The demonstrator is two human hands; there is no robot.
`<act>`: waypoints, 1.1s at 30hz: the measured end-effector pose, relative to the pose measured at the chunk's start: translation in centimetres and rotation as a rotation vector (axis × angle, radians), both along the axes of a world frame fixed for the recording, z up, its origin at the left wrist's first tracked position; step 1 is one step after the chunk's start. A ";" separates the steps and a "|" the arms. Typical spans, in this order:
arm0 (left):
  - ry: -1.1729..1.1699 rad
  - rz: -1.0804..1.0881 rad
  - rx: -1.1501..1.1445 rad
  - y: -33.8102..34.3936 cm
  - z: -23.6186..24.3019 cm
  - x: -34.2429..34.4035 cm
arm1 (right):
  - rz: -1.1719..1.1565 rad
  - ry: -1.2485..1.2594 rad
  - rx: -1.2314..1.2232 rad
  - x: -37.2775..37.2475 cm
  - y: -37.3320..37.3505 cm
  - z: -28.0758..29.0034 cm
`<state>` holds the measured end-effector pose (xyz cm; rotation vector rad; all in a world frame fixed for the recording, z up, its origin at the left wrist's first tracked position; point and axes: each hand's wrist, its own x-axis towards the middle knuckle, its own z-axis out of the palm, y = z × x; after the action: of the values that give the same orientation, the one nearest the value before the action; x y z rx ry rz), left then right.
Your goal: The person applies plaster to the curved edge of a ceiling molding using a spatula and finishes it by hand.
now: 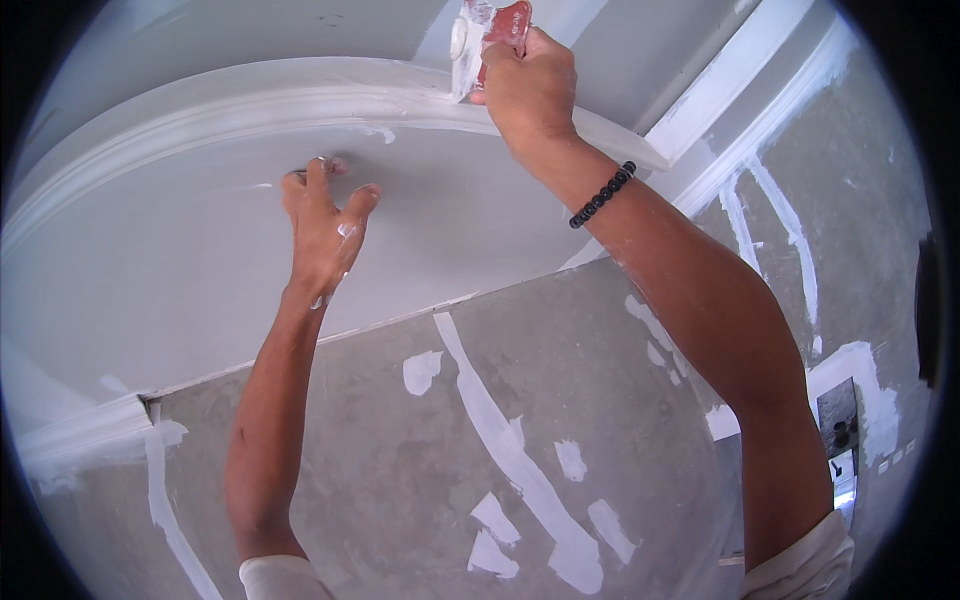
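At twelve o'clock, a red putty scraper point(507, 28) sits in the right hand point(537, 90), whose fingers close firmly around it. Its long axis runs roughly from one o'clock to seven; its white-smeared edge faces nine o'clock, the lower tip at the curved moulding point(300, 98), contact uncertain. Pale lettering marks the red face, too small to read reliably. At ten o'clock, the left hand point(328, 225) is half spread, thumb apart, near the grey panel point(180, 270); whether its curled fingers hide anything, I cannot tell.
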<state>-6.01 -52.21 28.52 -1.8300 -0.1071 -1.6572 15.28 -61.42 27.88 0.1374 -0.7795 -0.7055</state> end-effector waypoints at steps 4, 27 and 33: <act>0.015 -0.002 0.002 -0.4 -0.4 -0.5 | 0.072 -0.119 -0.037 -1.6 -2.7 -2.4; 0.052 -0.160 0.112 -5.6 -2.2 -2.0 | -1.102 -0.027 -0.098 -2.6 0.6 -3.5; 0.047 -0.157 0.125 -5.1 -2.3 -2.1 | -1.133 -0.033 0.183 -0.3 -0.5 -7.6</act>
<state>-8.11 -57.30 26.19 -1.8201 0.1615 -1.6848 14.94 -61.93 20.24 -0.1533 -0.7904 -1.8508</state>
